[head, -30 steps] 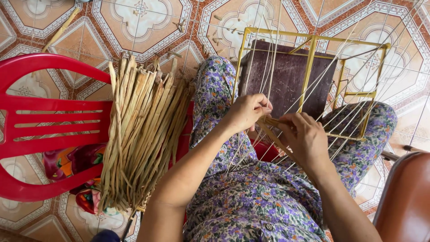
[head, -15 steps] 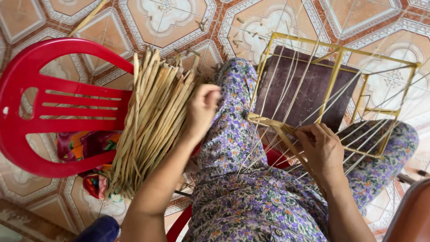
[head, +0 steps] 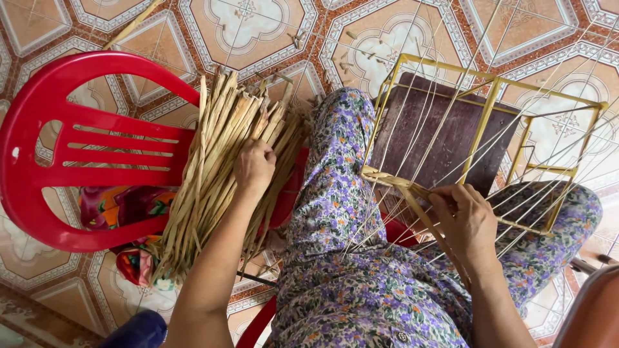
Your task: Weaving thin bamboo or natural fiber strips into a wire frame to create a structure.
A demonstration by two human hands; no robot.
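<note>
Looking down, we list what we see.

Left hand: our left hand (head: pixel 255 166) rests on the bundle of dried straw strips (head: pixel 216 174), fingers curled into the strips; we cannot tell whether any single strip is pinched.

Straw: the bundle lies across the seat of the red plastic chair (head: pixel 58 148), just beside our left knee, its ends fanning toward the tiled floor (head: pixel 245 32).

Right hand: our right hand (head: pixel 467 222) is closed around a flat straw strip at the lower edge of the yellow wire frame (head: pixel 490 122).

Frame: it sits tilted over our lap, thin pale strands strung across it, a dark brown panel (head: pixel 438 135) behind them.

Hands: well apart, one on each side of our floral trousers (head: pixel 342 212).

Cloth: a bright patterned cloth (head: pixel 122 212) lies under the chair.
</note>
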